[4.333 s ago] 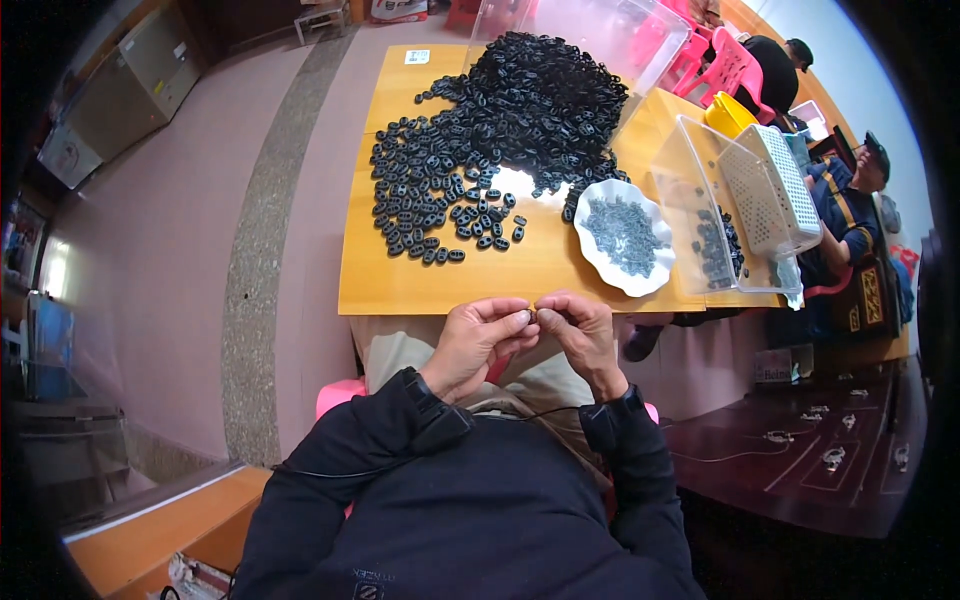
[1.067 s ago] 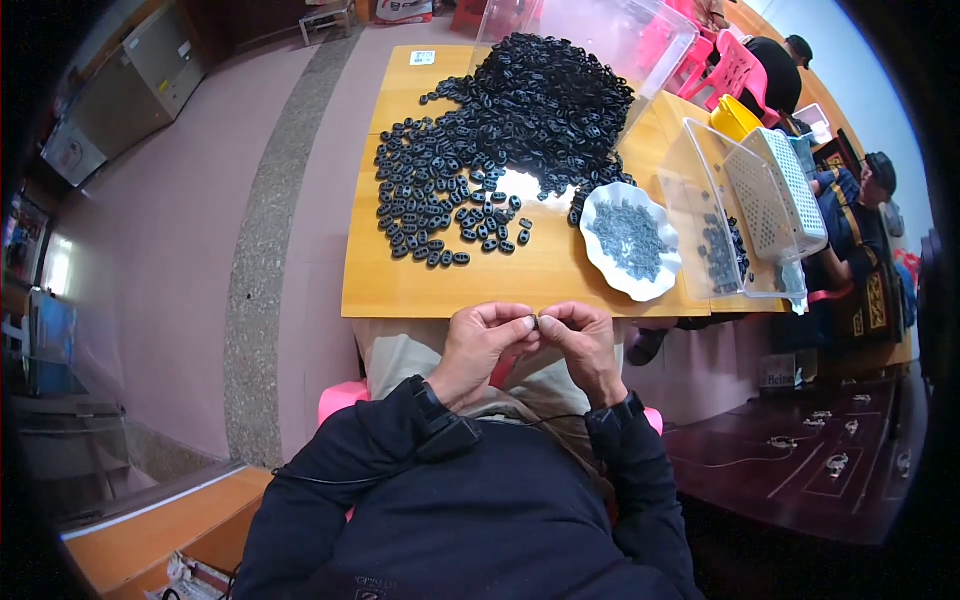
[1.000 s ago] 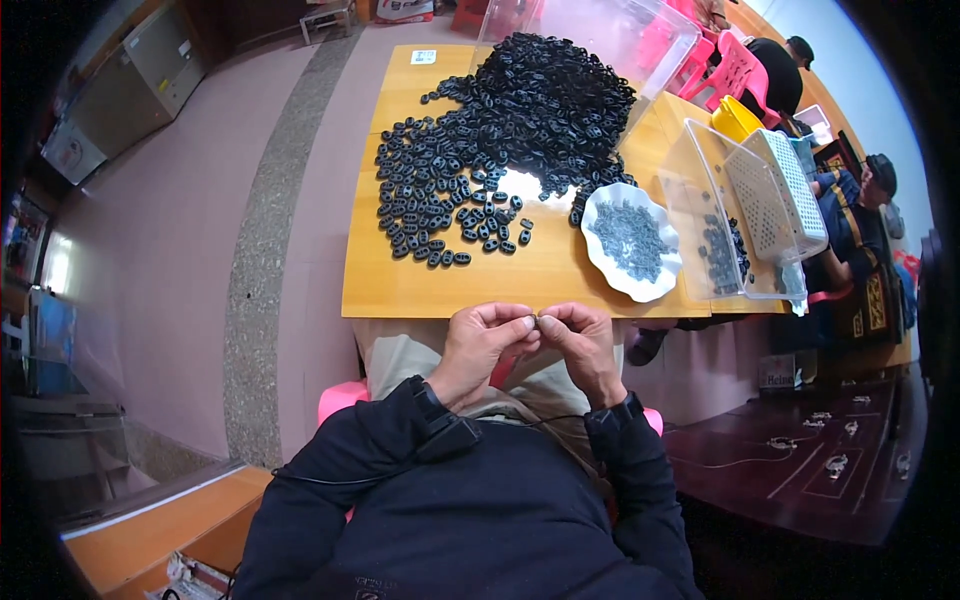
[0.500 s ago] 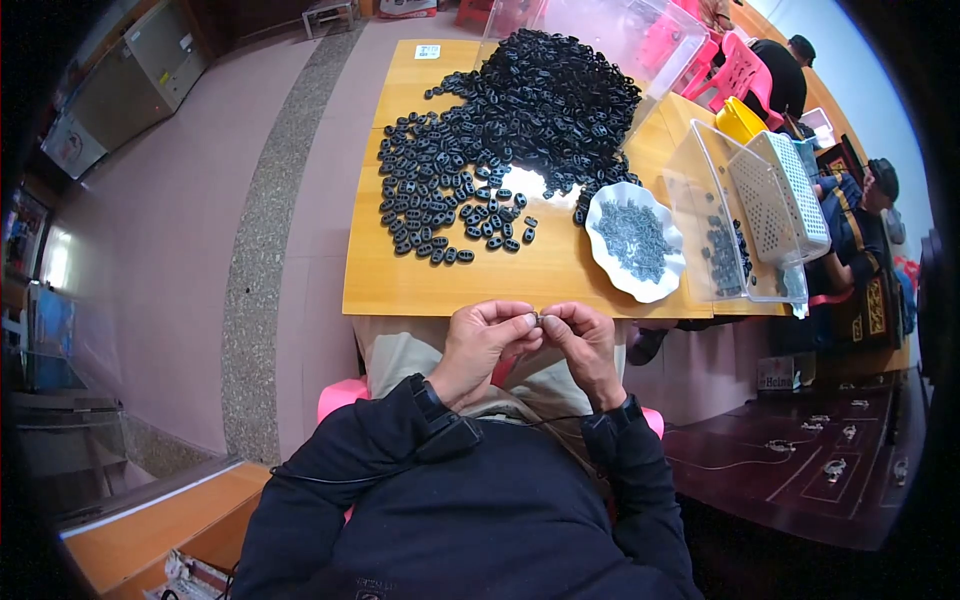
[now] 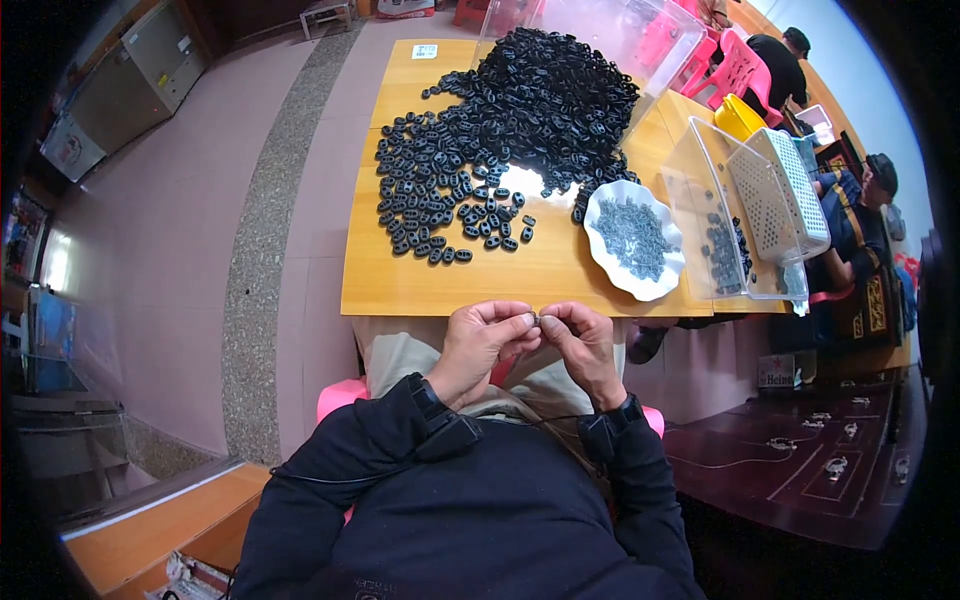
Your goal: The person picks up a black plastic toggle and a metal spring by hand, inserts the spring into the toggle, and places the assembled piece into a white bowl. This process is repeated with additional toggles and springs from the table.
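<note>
Just off the near edge of the table, the left hand and right hand are pinching a tiny dark piece between nearly closed fingertips; farther off, black oval pieces are lying mostly left of a scalloped white dish.

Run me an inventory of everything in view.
Table: one, yellowish, centre
Oval pieces: countless, black, on table
Dish: one, white, table's right
Small bits: many, grey, in dish
Bins: two, clear, table's back and right
Basket: one, white, at right bin
Tub: one, yellow, behind basket
Chairs: several, pink, upper right
People: at least two, dark-clothed, right
Held piece: one, dark, between grips
Left grip: one, black-sleeved, before table
Right grip: one, black-sleeved, beside it
</note>
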`<act>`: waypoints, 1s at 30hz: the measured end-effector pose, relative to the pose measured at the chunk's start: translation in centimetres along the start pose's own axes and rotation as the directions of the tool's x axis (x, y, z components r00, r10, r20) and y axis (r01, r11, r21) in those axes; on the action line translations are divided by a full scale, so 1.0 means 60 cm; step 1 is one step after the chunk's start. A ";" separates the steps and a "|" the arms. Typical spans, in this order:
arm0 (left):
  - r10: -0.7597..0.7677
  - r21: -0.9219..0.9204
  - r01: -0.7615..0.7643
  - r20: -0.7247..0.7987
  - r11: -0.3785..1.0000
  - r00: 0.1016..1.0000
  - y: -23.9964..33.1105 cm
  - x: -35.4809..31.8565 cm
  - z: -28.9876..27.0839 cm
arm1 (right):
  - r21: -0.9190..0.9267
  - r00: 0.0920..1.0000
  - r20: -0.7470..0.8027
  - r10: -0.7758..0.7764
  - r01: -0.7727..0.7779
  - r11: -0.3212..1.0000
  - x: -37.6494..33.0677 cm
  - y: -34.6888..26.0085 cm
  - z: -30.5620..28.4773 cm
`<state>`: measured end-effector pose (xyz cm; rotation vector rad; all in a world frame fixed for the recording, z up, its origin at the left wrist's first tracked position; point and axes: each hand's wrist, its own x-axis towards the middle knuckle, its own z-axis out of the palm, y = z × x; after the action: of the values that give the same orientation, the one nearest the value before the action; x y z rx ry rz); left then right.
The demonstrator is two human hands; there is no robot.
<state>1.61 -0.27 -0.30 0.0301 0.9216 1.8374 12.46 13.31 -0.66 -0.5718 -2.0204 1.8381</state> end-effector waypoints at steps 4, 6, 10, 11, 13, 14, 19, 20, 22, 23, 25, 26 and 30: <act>-0.004 -0.005 0.004 0.004 1.000 1.000 0.001 0.000 0.002 | 0.009 1.000 0.000 0.005 -0.005 1.000 0.001 -0.001 0.000; -0.005 0.004 0.005 -0.001 1.000 1.000 0.001 -0.001 0.002 | -0.011 1.000 -0.002 0.002 -0.002 1.000 0.000 -0.002 -0.001; -0.001 0.014 0.001 0.002 1.000 1.000 0.001 -0.001 0.002 | -0.095 0.998 0.023 -0.054 0.056 0.994 0.002 -0.004 -0.004; -0.001 0.012 0.000 0.004 1.000 1.000 0.001 -0.002 0.001 | -0.176 0.993 0.046 -0.107 0.113 0.978 0.003 -0.005 -0.005; 0.004 0.037 -0.004 0.003 0.999 1.000 0.001 -0.004 -0.001 | -0.223 0.987 0.062 -0.148 0.158 0.962 0.003 -0.012 -0.003; -0.001 0.042 0.001 -0.003 0.999 1.000 0.000 -0.002 0.000 | -0.254 0.980 0.075 -0.183 0.196 0.947 0.003 -0.013 -0.006; 0.007 0.063 -0.006 -0.023 0.998 1.000 -0.005 -0.001 0.003 | -0.353 0.957 0.113 -0.268 0.291 0.890 0.004 -0.018 -0.006; 0.008 0.062 -0.007 -0.022 0.998 1.000 -0.005 -0.002 0.003 | -0.337 0.946 0.121 -0.301 0.324 0.884 0.004 -0.018 -0.005; 0.019 0.069 -0.018 -0.016 0.997 1.000 -0.004 -0.004 0.004 | -0.362 0.946 0.131 -0.296 0.323 0.874 0.005 -0.021 -0.004; 0.021 0.070 -0.020 -0.013 0.997 1.000 -0.004 -0.003 0.004 | -0.388 0.947 0.139 -0.291 0.322 0.863 0.006 -0.023 -0.005; 0.029 0.096 -0.029 -0.006 0.995 1.000 -0.004 0.000 0.004 | -0.352 0.951 0.127 -0.280 0.308 0.884 0.007 -0.025 -0.007; 0.033 0.098 -0.032 -0.005 0.995 0.999 -0.002 -0.001 0.005 | -0.312 0.957 0.117 -0.266 0.289 0.905 0.008 -0.023 -0.006; 0.040 0.073 -0.042 0.033 0.996 0.999 0.003 -0.004 0.007 | -0.124 0.998 0.034 -0.057 0.060 0.990 0.004 -0.018 -0.004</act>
<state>1.73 -0.23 0.22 0.1242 0.9725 1.8353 12.29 13.59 0.41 -0.5157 -2.1605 1.7054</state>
